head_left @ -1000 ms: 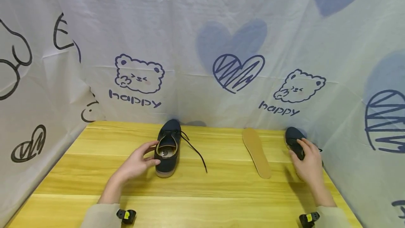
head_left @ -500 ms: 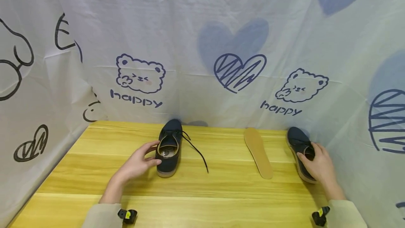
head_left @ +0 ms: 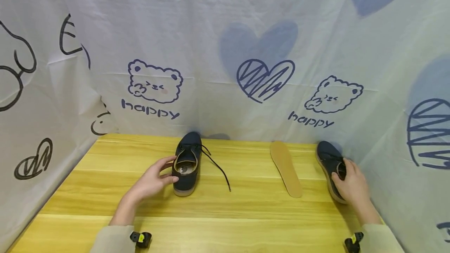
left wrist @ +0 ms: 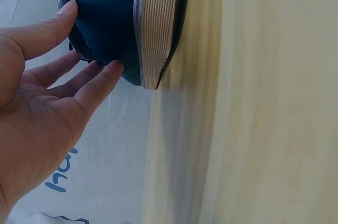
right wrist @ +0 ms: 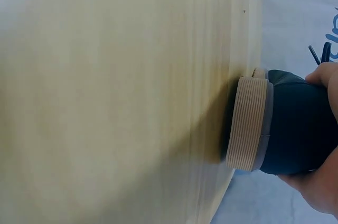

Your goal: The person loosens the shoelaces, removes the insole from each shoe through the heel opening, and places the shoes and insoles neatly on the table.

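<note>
A dark navy lace-up shoe [head_left: 184, 186] stands left of the middle, toe toward the back curtain. My left hand [head_left: 152, 180] is beside its heel, thumb and fingertips touching the upper with the fingers only lightly bent. In the left wrist view the ribbed pale sole of this shoe [left wrist: 105, 18] shows beyond the fingertips. At the far right, its matching shoe [head_left: 328, 157] sits on the table, angled. My right hand [head_left: 353, 184] grips it around the heel opening, thumb on the near side. The right wrist view shows the heel of that shoe [right wrist: 296, 123] between thumb and fingers.
A tan insole [head_left: 286, 169] lies flat between the shoes, nearer the right one. One loose black lace [head_left: 221, 171] trails rightward from the left shoe. A printed white curtain [head_left: 211, 89] borders the wooden table [head_left: 225, 229] at the back and sides.
My right hand has moved back and right, from over the middle of the right shoe to its heel, uncovering the laces. The left hand and left shoe stay put.
</note>
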A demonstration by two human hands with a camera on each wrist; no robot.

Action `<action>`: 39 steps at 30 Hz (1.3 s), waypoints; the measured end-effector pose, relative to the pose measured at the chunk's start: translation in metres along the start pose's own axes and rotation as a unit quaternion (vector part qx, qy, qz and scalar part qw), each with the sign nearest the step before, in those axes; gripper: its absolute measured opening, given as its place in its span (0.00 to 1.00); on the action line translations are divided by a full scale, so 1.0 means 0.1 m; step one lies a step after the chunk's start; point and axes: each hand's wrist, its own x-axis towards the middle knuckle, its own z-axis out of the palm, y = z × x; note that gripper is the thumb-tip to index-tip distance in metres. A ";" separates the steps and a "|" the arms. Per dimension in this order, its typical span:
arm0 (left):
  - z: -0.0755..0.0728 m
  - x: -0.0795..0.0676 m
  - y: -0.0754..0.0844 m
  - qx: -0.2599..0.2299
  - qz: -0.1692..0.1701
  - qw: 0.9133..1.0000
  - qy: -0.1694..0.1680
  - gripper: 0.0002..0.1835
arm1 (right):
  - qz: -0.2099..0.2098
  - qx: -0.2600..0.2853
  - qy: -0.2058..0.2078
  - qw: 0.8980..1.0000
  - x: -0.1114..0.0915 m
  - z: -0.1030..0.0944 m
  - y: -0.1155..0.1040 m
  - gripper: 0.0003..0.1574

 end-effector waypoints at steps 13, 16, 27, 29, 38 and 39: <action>-0.03 -0.01 0.03 0.005 0.000 1.000 -0.001 0.37 | -0.028 0.015 -0.008 0.999 -0.29 -0.06 -0.15 0.44; -0.03 -0.01 0.02 0.006 -0.002 1.000 -0.003 0.37 | -0.030 0.018 -0.013 0.999 -0.35 -0.07 -0.16 0.44; -0.01 -0.02 0.00 0.009 -0.004 1.000 -0.002 0.37 | -0.045 0.038 -0.033 0.998 -0.56 -0.16 -0.09 0.43; -0.01 -0.02 0.01 0.011 -0.005 1.000 -0.002 0.37 | -0.041 0.046 -0.045 0.997 -0.59 -0.19 -0.08 0.44; -0.01 -0.01 0.02 0.011 -0.002 1.000 -0.003 0.37 | -0.023 0.075 -0.091 0.993 -0.66 -0.39 -0.01 0.48; -0.01 -0.01 0.02 0.012 -0.001 1.000 -0.003 0.37 | -0.016 0.074 -0.103 0.992 -0.67 -0.42 0.01 0.49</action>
